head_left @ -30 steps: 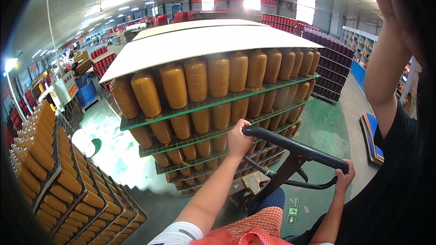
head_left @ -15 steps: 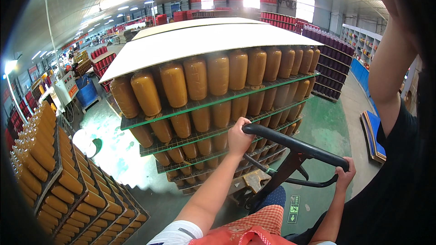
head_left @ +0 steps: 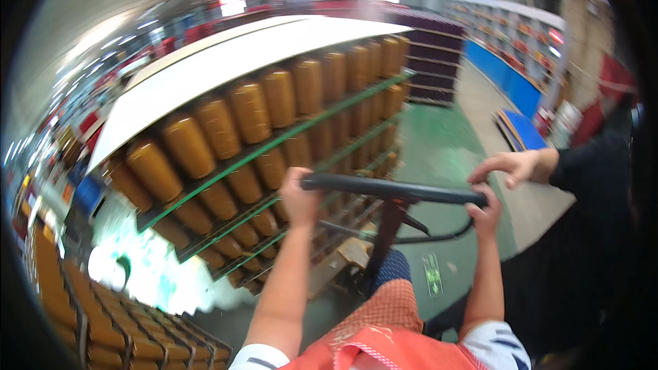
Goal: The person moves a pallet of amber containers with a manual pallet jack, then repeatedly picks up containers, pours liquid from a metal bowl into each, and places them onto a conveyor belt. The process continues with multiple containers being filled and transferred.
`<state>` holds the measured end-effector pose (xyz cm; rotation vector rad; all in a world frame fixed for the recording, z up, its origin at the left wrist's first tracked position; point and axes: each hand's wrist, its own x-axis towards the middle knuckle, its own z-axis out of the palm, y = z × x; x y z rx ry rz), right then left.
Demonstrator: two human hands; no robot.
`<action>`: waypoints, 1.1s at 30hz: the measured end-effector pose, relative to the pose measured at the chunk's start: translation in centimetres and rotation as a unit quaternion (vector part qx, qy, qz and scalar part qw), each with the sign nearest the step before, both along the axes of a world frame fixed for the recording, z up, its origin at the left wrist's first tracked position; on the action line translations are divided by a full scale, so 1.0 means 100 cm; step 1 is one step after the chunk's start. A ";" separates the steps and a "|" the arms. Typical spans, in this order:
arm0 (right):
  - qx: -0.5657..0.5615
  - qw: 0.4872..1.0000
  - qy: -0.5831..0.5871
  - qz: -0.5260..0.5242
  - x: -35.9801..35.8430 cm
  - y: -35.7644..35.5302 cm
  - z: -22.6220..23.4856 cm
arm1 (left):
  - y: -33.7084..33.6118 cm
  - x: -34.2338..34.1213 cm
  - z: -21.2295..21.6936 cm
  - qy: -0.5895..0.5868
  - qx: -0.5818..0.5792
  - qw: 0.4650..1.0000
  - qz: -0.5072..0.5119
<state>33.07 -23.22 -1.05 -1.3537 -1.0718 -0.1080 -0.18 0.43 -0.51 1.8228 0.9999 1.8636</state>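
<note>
Both my hands grip the black handle (head_left: 391, 188) of a pallet jack. My left hand (head_left: 299, 199) is closed around its left end, and my right hand (head_left: 485, 211) wraps the right end. Past the handle stands a tall stack of amber-brown, bottle-like cylinders (head_left: 253, 113) in layers, parted by green-edged boards (head_left: 295, 127). A large white sheet (head_left: 226, 62) covers its top. The jack's lower end is partly hidden beneath the stack. At the right, another person's hand (head_left: 513, 164), in a black sleeve, hovers beside my right hand; whether it touches the handle I cannot tell.
A second stack of amber cylinders (head_left: 116, 315) stands close at lower left. Behind the main stack is a dark purple stack (head_left: 428, 55). Shelves (head_left: 504, 27) with a blue base line the right side; a blue board (head_left: 524, 130) lies before them. A green floor marking (head_left: 432, 275) is near my legs.
My view has swung right, so the stacks sit further left. The other person's raised arm has come down beside my right hand. Both my hands still hold the handle.
</note>
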 end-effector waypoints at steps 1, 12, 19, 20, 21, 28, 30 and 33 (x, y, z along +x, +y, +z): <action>-0.058 0.998 -0.015 -0.011 -0.001 -0.004 0.004 | 0.003 -0.005 -0.003 0.012 0.012 1.000 0.005; 0.120 0.993 -0.002 0.017 -0.028 0.008 0.014 | 0.020 -0.009 -0.013 -0.027 -0.026 0.996 -0.076; 0.258 0.950 -0.087 -0.152 -0.048 -0.018 0.026 | 0.014 -0.003 -0.011 -0.022 -0.014 0.998 -0.051; 0.273 0.947 -0.077 -0.152 -0.049 -0.024 0.038 | 0.013 -0.004 -0.011 -0.025 -0.008 0.998 -0.053; 0.277 0.950 -0.069 -0.127 -0.047 -0.038 0.050 | 0.013 0.001 -0.012 -0.038 -0.010 0.997 -0.070; 0.357 0.928 -0.104 0.005 -0.029 -0.124 0.149 | 0.018 -0.006 -0.019 -0.046 -0.012 0.996 -0.081; 0.382 0.915 -0.130 0.026 -0.029 -0.150 0.180 | 0.021 0.000 -0.019 -0.040 -0.002 0.996 -0.085; 0.409 0.901 -0.135 0.057 -0.010 -0.169 0.205 | 0.022 -0.005 -0.018 -0.010 0.008 0.998 -0.055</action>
